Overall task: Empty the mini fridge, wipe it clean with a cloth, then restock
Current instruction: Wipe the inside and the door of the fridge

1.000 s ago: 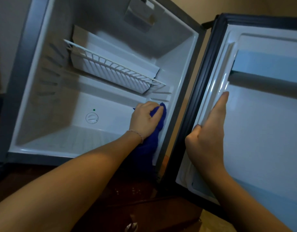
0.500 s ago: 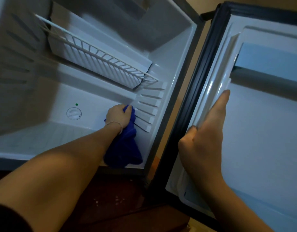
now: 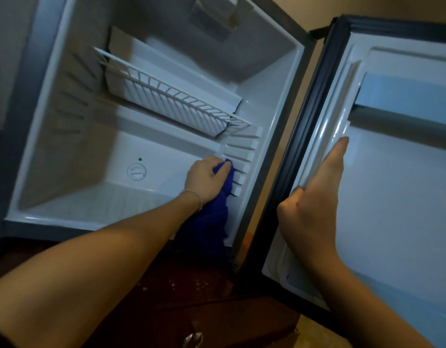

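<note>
Left hand (image 3: 207,178) has the soft blue cloth (image 3: 212,222) bunched tight – pressed against the ribbed plastic wall in the mini fridge (image 3: 267,109)'s lower right corner. Right hand (image 3: 315,197) grips the door (image 3: 392,197)'s glossy inner edge – thumb looks straight, I think.

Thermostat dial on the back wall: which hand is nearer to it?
Left. The left hand grips the blue cloth inside the fridge, just right of the thermostat dial. The right hand holds the door edge, outside the compartment.
</note>
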`<state>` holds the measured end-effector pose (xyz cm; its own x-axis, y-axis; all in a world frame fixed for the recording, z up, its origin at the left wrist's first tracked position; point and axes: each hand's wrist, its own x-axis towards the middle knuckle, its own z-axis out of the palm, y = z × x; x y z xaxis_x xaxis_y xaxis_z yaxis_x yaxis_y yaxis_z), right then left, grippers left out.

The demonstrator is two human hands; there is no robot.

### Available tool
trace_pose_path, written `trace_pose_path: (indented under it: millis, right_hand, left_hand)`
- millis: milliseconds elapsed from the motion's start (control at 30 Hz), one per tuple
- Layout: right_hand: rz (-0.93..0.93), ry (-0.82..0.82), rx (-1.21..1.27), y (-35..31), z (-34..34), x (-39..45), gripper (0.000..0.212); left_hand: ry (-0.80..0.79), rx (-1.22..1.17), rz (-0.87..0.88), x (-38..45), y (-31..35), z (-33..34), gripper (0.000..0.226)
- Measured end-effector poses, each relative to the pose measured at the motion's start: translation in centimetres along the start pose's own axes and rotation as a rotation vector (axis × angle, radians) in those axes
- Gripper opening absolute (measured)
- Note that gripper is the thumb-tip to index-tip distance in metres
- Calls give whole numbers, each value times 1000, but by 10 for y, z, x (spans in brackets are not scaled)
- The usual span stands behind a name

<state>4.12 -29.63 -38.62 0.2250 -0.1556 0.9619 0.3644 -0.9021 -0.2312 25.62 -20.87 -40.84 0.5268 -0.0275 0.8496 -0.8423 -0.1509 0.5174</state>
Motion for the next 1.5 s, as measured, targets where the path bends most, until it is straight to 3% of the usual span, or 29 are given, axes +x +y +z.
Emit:
trace_pose_path:
  millis: [300,400,500,800,1133,1500]
  right_hand:
    - [20,-34,10,-8,-1,-1,102]
    - [28,-37,15,-8,-2,-1,102]
    - [26,-34,38,-9,-3,-1,100]
    - [7,-32,36,-7,-2,1,102]
    - [-17,-10,-10,-5,0,1,103]
    - [1,-10,8,-10,-1,-1,103]
  left_hand:
    - [-56,64,214,-30,36,-3,27]
    - [5,30,153,-31,35,0,28]
    - [95,-83,-25,-32,28,3,32]
    - [68,-5,-290,-9,-7,13,41]
    - [30,78,-330,9,-34,16,38]
    - [-35,-21,-286,-21,9,2,31]
